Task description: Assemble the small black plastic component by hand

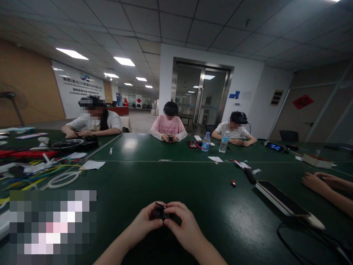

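Observation:
Between my two hands, just above the dark green table [132, 184], is a small dark, glossy object [160, 212] whose exact kind I cannot make out. Its upper edge looks like a thin raised flap. My left hand [149, 219] grips it from the left, thumb below and fingers behind. From the right, the thumb and fingertips of my right hand [182, 221] pinch it. Fingers cover much of its surface.
Two water bottles [206, 141] stand at the far side. A white-edged device [281, 198] and a small red item [233, 183] lie rightward. Cables [64, 179] and papers [93, 164] crowd the left. Several people sit around; a co-worker's hands [317, 182] rest at right.

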A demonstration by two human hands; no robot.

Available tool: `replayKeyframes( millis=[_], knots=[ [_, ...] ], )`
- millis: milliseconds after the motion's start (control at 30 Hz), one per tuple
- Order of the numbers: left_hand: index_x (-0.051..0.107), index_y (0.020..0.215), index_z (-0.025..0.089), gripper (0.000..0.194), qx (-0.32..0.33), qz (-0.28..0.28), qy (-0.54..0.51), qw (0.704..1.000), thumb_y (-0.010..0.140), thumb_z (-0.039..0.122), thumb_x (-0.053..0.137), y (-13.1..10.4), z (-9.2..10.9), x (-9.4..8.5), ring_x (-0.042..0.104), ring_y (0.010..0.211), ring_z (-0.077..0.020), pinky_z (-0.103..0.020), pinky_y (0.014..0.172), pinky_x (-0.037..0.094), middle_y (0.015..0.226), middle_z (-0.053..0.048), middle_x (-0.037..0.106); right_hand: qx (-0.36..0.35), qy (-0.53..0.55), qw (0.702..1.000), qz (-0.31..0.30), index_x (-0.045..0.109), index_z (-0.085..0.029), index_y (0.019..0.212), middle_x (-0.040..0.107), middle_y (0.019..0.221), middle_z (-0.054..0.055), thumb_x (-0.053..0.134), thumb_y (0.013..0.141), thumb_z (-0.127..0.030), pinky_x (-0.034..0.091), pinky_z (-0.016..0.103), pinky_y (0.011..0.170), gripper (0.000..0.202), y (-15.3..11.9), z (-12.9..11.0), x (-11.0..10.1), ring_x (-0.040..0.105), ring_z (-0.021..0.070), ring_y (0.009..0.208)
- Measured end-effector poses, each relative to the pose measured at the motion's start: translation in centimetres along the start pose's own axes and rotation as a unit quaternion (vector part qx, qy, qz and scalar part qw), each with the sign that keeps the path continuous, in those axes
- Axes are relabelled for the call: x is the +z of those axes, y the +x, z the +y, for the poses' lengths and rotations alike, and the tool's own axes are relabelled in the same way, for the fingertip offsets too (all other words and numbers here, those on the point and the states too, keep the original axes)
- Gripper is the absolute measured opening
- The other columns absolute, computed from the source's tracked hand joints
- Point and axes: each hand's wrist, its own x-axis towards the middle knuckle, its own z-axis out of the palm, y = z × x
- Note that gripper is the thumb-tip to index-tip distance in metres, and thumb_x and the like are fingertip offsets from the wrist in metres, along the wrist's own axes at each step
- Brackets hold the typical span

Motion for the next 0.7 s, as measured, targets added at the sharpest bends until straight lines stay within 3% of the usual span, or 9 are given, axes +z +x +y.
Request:
replayKeyframes(
  millis=[267,433,700],
  knots=[
    [0.055,0.107,0.022,0.045,-0.020,-0.019,0.009,1.000,0.065,0.030,0.070,-0.17,0.31,-0.04,0.054,0.100,-0.0253,-0.039,0.087,0.038,0.103,-0.005,0.061,0.014,0.014,1.000,-0.007,0.064,-0.025,0.092,0.059,0.106,0.004,0.061,0.073,-0.017,0.041,0.035,0.091,0.020,0.05,0.10,-0.06,0.055,0.0197,0.102],
    [0.056,0.104,0.022,0.045,-0.013,0.001,0.013,1.000,0.062,0.030,0.072,-0.11,0.41,0.16,0.055,0.095,-0.0243,-0.038,0.084,0.038,0.098,-0.004,0.062,0.007,0.021,1.000,-0.007,0.063,-0.024,0.094,0.058,0.107,0.003,0.060,0.074,-0.016,0.041,0.033,0.092,0.022,0.02,0.43,0.02,0.054,0.0190,0.103],
    [0.056,0.104,0.022,0.044,-0.019,-0.011,-0.006,1.000,0.064,0.026,0.072,-0.22,0.46,0.04,0.056,0.095,-0.0232,-0.038,0.085,0.039,0.098,-0.004,0.062,0.016,0.009,1.000,-0.011,0.063,-0.027,0.094,0.057,0.108,0.002,0.059,0.075,-0.020,0.041,0.037,0.091,0.020,-0.06,0.41,-0.06,0.053,0.0206,0.104]
  ],
)
